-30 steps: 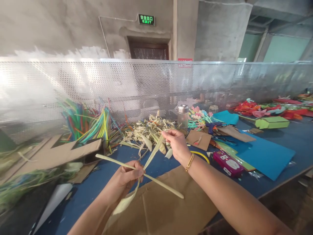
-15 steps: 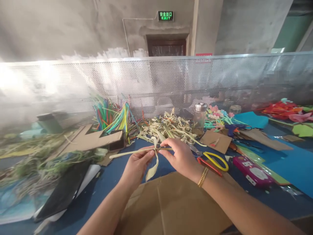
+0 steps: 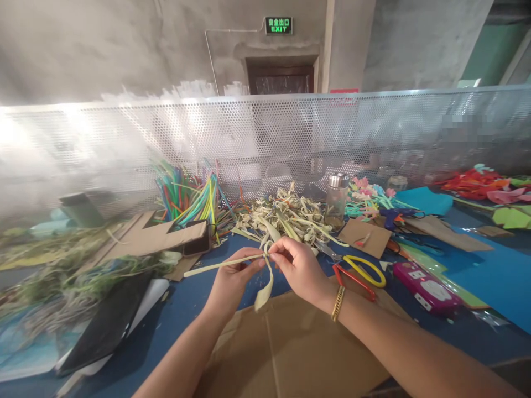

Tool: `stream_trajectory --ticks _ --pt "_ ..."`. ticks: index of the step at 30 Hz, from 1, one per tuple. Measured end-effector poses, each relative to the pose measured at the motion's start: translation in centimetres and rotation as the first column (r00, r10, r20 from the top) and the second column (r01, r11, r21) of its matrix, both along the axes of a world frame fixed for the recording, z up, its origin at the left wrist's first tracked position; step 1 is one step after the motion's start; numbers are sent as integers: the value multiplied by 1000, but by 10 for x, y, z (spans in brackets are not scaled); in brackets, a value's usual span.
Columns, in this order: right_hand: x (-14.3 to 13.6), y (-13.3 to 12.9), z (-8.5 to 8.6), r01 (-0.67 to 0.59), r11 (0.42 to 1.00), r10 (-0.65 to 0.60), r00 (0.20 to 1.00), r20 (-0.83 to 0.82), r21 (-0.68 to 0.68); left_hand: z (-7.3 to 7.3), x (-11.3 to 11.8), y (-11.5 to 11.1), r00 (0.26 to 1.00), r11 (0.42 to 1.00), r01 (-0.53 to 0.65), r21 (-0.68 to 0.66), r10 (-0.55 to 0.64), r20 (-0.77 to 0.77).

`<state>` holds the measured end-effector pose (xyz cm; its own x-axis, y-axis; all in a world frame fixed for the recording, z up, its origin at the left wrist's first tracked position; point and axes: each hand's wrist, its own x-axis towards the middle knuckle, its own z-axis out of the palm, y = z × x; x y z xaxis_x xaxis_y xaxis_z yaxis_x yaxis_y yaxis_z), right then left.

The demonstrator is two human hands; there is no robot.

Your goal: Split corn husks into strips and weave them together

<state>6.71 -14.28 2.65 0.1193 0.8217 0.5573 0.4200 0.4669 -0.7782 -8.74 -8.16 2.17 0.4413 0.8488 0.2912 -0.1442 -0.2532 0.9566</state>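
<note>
Pale stalk (image 3: 203, 268) clamped in L hand (image 3: 237, 272), long axis near-horiz., free end pointing L, slightly down; R hand (image 3: 296, 269) pinches pale strip (image 3: 264, 294) btwn hands, tail hanging. Cardboard (image 3: 294, 337) below them on blue tabletop (image 3: 174, 309); perf. screen (image 3: 232, 130) beyond, exit sign (image 3: 279, 26) above it.

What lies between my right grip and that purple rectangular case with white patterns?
The head view shows metal scissors with one yellow and one red handle between your right grip and the purple case.
</note>
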Motion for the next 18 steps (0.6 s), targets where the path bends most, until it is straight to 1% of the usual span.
stream_trajectory --ticks 2,3,4,6,7,9,11,12,15,18 --pt "-3 2 -2 -91 985 63 980 -186 -146 0 0 -1 1000 999 -24 21 24 -3" --pt "-4 4 -3 -131 971 75 962 -262 -201 -1 0 -2 999 999 -35 14 35 -5" --pt "-4 5 -5 -155 959 76 947 -311 -237 -1 0 -2 999 999 -38 -3 38 -10" --pt "-3 6 -6 -154 955 68 945 -319 -253 -2 1 -3 999 999 -27 -43 27 -18" --pt "-2 6 -6 -133 962 62 957 -285 -238 -2 2 -4 1000 998 -22 -58 21 -12" --pt "2 6 -6 -72 982 45 986 -159 -173 -2 5 -4 1000 997 -17 -77 19 19" --pt "6 4 -4 1 998 1 1000 27 -69 0 6 -4 998 995 -32 -92 37 53" --pt "8 3 -3 40 999 -39 991 132 -8 0 7 -4 997 994 -42 -101 49 65" --pt "10 -1 1 110 983 -160 902 401 145 0 6 -3 993 988 -60 -139 73 91" --pt "7 -5 3 120 971 -215 812 543 204 -3 4 -1 992 984 -50 -173 69 103"
